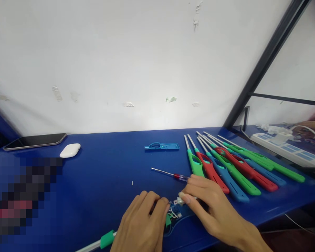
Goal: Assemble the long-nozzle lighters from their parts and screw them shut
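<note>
My left hand (141,224) is closed over an opened blue gas lighter (182,212) near the table's front edge. White wires and a green trigger (168,220) show inside its shell. The lighter's metal tube, with a green collar (107,239), sticks out to the left of that hand. My right hand (212,206) pinches a small white part (179,201) between thumb and fingers, just over the shell; its far end is hidden. Beyond the hands lies a screwdriver (180,177) with a red and clear handle. A small screw (132,183) rests left of it.
A blue shell half (168,146) lies farther back. Several green, red and blue lighters (225,176) are fanned out at the right. A phone (35,141) and a white earphone case (70,150) sit at the left. A power strip (288,148) is beyond the dark frame.
</note>
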Tool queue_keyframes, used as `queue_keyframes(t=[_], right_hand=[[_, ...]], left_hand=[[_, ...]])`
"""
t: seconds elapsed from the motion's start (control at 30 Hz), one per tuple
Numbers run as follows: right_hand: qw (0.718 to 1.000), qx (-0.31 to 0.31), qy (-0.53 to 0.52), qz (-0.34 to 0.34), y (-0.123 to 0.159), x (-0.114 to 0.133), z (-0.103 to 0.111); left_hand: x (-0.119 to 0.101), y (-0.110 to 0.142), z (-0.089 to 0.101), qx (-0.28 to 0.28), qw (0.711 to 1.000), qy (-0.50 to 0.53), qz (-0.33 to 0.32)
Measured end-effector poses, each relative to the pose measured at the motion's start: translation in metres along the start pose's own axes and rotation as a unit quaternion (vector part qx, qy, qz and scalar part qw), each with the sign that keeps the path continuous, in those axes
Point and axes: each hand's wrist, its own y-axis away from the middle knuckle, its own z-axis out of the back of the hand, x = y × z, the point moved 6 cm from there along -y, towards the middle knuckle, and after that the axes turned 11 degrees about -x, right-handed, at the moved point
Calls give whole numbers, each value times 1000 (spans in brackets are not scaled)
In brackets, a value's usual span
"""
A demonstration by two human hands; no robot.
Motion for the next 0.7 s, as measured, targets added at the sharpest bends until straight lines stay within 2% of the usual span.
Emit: queue_keyframes(t=[0.23,0.5,0.7], right_hand=[[1000,17,7,-10,2,-2,-6],[999,35,2,-16,2,-4,-9],[999,34,0,-18,1,-3,-8]], left_hand=[[-1,1,2,-8,1000,6,3],[3,11,-7,53,999,1,2],[2,10,-6,52,999,-5,3]])
